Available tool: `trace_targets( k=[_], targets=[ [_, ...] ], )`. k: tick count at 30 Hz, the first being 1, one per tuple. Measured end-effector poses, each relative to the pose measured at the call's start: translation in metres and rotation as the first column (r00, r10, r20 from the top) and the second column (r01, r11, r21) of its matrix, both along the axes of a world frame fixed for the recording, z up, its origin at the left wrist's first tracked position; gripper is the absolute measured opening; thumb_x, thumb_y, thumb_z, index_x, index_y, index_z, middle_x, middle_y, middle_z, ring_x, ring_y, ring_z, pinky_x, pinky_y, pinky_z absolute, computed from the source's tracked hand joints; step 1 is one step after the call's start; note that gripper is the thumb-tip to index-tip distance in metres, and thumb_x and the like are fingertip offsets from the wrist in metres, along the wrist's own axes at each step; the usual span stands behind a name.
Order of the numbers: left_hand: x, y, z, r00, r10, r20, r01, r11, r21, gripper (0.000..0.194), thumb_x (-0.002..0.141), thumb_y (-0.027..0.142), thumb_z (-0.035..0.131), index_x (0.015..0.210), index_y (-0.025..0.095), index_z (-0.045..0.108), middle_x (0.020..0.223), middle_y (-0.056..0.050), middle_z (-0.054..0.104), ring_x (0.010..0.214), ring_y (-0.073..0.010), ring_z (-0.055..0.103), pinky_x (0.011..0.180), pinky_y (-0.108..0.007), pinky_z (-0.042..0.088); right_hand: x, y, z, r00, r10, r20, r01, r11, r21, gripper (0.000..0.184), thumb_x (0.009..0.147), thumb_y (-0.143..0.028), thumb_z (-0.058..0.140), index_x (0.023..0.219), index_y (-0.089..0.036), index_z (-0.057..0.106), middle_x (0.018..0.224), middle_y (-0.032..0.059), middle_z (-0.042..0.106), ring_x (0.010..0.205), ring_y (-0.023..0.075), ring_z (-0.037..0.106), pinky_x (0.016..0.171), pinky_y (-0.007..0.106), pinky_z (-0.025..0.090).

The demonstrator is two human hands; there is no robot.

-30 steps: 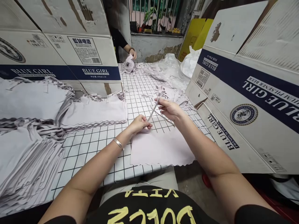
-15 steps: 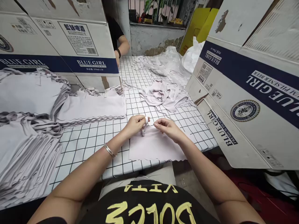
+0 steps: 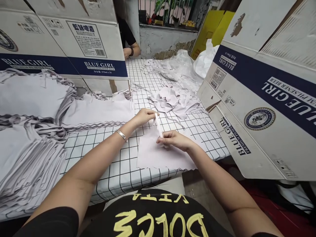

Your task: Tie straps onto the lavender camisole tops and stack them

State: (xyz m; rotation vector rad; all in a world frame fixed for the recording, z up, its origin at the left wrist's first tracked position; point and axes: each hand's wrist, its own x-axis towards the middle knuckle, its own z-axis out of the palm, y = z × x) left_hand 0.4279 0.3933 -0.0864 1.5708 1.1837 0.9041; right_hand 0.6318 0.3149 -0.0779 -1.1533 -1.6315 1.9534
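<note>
A narrow pale fabric strap (image 3: 158,125) is stretched between my two hands above a pale pink fabric piece (image 3: 153,154). My left hand (image 3: 145,117) pinches the strap's upper end, fingers pressed together. Lower and to the right, my right hand (image 3: 174,140) grips the other end between thumb and fingers. The fabric piece lies flat at the table's front edge, its near border wavy. Where the strap joins the fabric, if it does, I cannot tell. Just beyond my hands lies a loose heap of pale fabric scraps (image 3: 172,100).
Stacks of pale fabric pieces with straps (image 3: 32,95) cover the table's left side. Cardboard beer cartons stand left (image 3: 98,65) and right (image 3: 259,98). Clear plastic bags (image 3: 177,64) lie at the back. A co-worker's arm (image 3: 130,49) shows behind the left carton.
The strap was drawn out, looped near my left hand, and is now stretched again. My left hand moved up and away, my right hand down. A co-worker dropped fabric onto the scrap heap and withdrew.
</note>
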Motion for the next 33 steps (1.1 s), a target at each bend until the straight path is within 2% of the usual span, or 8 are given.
trace_targets(
  k=[5,8,12,15,19,23,28,33],
  targets=[
    [-0.002,0.013,-0.017,0.997,0.009,-0.082,-0.014,0.998,-0.064,0.023,0.073,0.032,0.063,0.082,0.014,0.076,0.065,0.0,0.064,0.059,-0.0107,0.052,0.061,-0.024,0.042,0.015,0.0,-0.004,1.0,-0.002,-0.014,-0.001,0.987,-0.163,0.028,0.071,-0.035,0.079,0.082,-0.01,0.071,0.064,0.0009,0.063,0.05,0.0056,0.051,0.049,0.02,0.043],
    [-0.004,0.01,-0.015,0.957,0.033,-0.288,-0.047,0.998,-0.043,0.025,0.074,0.026,0.063,0.094,0.014,0.073,0.072,-0.002,0.065,0.066,-0.0137,0.055,0.064,-0.026,0.043,0.019,0.004,-0.005,0.995,-0.089,-0.052,0.07,0.95,-0.303,0.026,0.068,-0.03,0.082,0.08,-0.011,0.069,0.069,0.0037,0.068,0.054,0.008,0.06,0.054,0.02,0.052],
    [-0.001,-0.026,-0.004,0.798,0.207,-0.566,-0.112,0.974,0.198,0.032,0.08,0.026,0.061,0.111,0.018,0.062,0.095,-0.006,0.065,0.086,-0.0207,0.058,0.075,-0.031,0.042,0.021,0.008,-0.005,0.949,-0.297,-0.104,0.238,0.893,-0.383,0.023,0.067,-0.023,0.083,0.081,-0.012,0.067,0.083,0.0072,0.072,0.07,0.0115,0.069,0.067,0.021,0.058],
    [0.007,-0.067,-0.003,0.756,0.121,-0.643,0.031,0.975,0.22,0.019,0.085,0.033,0.056,0.097,0.019,0.061,0.098,-0.007,0.064,0.094,-0.0238,0.056,0.082,-0.037,0.039,0.021,0.01,-0.008,0.927,-0.347,-0.143,0.271,0.882,-0.386,0.026,0.062,-0.016,0.084,0.082,-0.013,0.068,0.086,0.0066,0.072,0.078,0.0131,0.069,0.07,0.02,0.058],
    [0.019,-0.102,-0.011,0.68,-0.017,-0.733,0.159,0.979,0.124,0.026,0.081,0.042,0.064,0.094,0.019,0.061,0.1,-0.007,0.065,0.101,-0.0293,0.051,0.088,-0.046,0.032,0.021,0.013,-0.018,0.914,-0.369,-0.168,0.321,0.911,-0.258,0.026,0.06,-0.019,0.085,0.078,-0.015,0.067,0.07,-0.0001,0.067,0.061,0.0082,0.06,0.052,0.017,0.047],
    [0.021,-0.104,-0.016,0.688,-0.062,-0.723,0.135,0.99,0.043,0.015,0.082,0.035,0.065,0.086,0.02,0.063,0.097,-0.007,0.065,0.101,-0.0283,0.05,0.086,-0.046,0.029,0.017,0.012,-0.025,0.909,-0.4,-0.121,0.393,0.916,-0.079,0.027,0.059,-0.026,0.085,0.075,-0.016,0.066,0.06,-0.0039,0.059,0.048,0.0051,0.045,0.044,0.02,0.032],
    [0.02,-0.099,-0.021,0.782,-0.054,-0.621,0.077,0.997,0.01,0.011,0.082,0.033,0.064,0.086,0.024,0.067,0.095,-0.002,0.069,0.104,-0.027,0.049,0.089,-0.047,0.026,0.005,0.006,-0.029,0.9,-0.423,-0.11,0.429,0.902,0.043,0.035,0.056,-0.032,0.086,0.077,-0.017,0.062,0.063,-0.0029,0.062,0.053,0.0091,0.051,0.051,0.024,0.035],
    [0.023,-0.1,-0.02,0.815,-0.035,-0.578,0.032,0.999,-0.014,0.018,0.082,0.038,0.062,0.078,0.021,0.07,0.096,-0.004,0.07,0.103,-0.027,0.05,0.089,-0.048,0.026,-0.006,0.004,-0.039,0.898,-0.398,-0.189,0.421,0.902,0.102,0.039,0.056,-0.029,0.084,0.076,-0.02,0.052,0.064,-0.006,0.059,0.061,0.0099,0.055,0.061,0.024,0.042]
  ],
)
